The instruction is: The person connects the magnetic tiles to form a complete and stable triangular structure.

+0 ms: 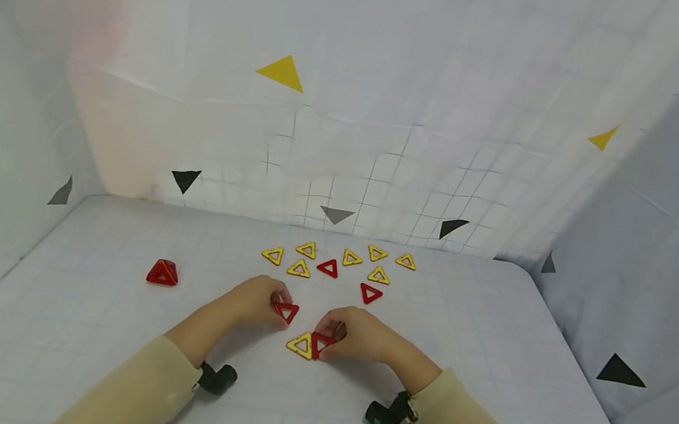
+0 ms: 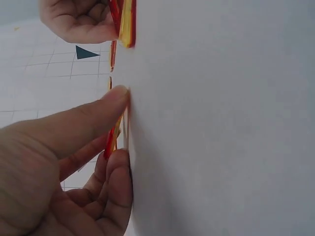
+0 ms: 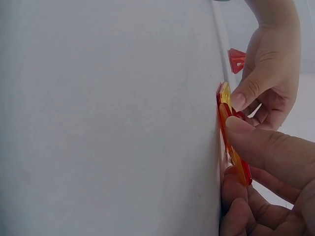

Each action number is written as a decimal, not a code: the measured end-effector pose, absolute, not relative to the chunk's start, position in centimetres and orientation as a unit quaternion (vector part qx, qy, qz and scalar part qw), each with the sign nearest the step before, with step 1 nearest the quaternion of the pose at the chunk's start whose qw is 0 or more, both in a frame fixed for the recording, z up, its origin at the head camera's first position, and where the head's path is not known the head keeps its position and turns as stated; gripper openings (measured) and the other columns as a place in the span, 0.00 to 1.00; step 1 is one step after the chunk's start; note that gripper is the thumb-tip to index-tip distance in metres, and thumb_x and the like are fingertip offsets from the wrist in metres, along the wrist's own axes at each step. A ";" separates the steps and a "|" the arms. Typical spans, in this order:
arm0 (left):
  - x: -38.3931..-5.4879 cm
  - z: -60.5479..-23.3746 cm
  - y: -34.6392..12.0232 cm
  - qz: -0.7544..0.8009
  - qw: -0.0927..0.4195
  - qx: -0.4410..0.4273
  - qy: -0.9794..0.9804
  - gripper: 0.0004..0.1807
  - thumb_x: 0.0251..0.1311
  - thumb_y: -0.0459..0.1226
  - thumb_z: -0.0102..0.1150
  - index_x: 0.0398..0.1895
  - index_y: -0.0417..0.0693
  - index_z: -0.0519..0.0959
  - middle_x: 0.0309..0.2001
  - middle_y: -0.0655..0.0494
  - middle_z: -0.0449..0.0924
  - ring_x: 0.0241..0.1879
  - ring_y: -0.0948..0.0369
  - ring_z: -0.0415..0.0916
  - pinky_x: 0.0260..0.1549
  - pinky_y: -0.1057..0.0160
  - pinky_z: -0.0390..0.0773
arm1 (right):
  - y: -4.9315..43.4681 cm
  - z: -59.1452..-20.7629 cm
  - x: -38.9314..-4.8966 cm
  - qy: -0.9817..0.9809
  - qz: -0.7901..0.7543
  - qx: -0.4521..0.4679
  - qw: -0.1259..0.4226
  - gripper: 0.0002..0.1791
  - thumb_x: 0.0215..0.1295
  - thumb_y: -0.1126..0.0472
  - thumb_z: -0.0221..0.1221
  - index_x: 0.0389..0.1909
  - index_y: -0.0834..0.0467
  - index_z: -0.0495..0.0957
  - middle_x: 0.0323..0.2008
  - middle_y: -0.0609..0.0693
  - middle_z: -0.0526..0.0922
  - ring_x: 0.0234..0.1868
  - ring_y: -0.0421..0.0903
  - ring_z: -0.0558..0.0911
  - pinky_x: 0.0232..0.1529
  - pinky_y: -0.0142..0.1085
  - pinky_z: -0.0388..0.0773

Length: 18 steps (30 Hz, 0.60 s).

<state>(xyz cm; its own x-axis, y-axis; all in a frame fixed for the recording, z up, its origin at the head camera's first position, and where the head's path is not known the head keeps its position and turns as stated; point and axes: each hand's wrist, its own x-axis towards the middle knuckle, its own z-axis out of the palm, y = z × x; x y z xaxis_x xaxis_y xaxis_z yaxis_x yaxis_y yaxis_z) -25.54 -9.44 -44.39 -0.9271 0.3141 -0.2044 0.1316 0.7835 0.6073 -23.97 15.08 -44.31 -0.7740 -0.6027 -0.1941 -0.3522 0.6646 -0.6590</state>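
Beige sleeves [image 1: 144, 390] lie nearest. The left hand [image 1: 256, 300] narrowly pinches a hollow red triangle [image 1: 294, 315]; the right hand [image 1: 361, 333] likewise pinches a second red triangle [image 1: 324, 337], its left side against a yellow triangle [image 1: 298, 352]. White table [image 1: 53, 328] spreads left and right; scattered triangles [image 1: 378, 280] lie toward its far edge.

Texts, labels, brands, numbers, signs: none could be read on any surface in head or wrist views.
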 end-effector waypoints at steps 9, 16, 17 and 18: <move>-24.2 -44.1 -10.1 0.303 0.164 0.127 0.930 0.15 0.49 0.39 0.78 0.38 0.52 0.83 0.34 0.59 0.77 0.37 0.59 0.72 0.41 0.58 0.75 | 15.2 -44.2 -23.8 0.893 -0.307 -0.266 0.196 0.14 0.55 0.58 0.74 0.43 0.48 0.84 0.35 0.38 0.81 0.38 0.42 0.78 0.43 0.37 0.77; -22.8 -43.7 -10.7 0.296 0.175 0.122 0.931 0.13 0.50 0.40 0.78 0.36 0.53 0.82 0.32 0.59 0.77 0.36 0.59 0.72 0.39 0.59 0.76 | 15.2 -44.4 -23.7 0.899 -0.311 -0.246 0.186 0.14 0.55 0.57 0.75 0.41 0.48 0.83 0.35 0.39 0.81 0.37 0.42 0.77 0.42 0.38 0.77; -22.7 -43.7 -10.7 0.295 0.175 0.125 0.931 0.12 0.51 0.41 0.77 0.36 0.53 0.82 0.31 0.59 0.77 0.35 0.59 0.72 0.38 0.59 0.76 | 15.2 -44.4 -23.6 0.900 -0.310 -0.242 0.185 0.14 0.55 0.57 0.75 0.41 0.48 0.83 0.35 0.39 0.81 0.37 0.42 0.77 0.42 0.38 0.76; -22.5 -43.7 -10.8 0.296 0.175 0.129 0.930 0.12 0.51 0.41 0.77 0.36 0.53 0.82 0.31 0.59 0.77 0.35 0.59 0.73 0.39 0.59 0.76 | 15.2 -44.4 -23.6 0.902 -0.309 -0.239 0.184 0.14 0.54 0.57 0.75 0.41 0.48 0.83 0.34 0.39 0.81 0.37 0.42 0.77 0.42 0.38 0.77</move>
<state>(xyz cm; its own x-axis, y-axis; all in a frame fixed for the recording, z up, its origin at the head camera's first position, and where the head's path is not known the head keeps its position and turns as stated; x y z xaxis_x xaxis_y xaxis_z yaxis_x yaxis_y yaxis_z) -22.53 -10.78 -43.66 -0.9055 0.3432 -0.2496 0.1358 0.7915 0.5958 -23.62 15.19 -44.40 -0.8182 -0.5446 -0.1843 -0.3170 0.6948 -0.6455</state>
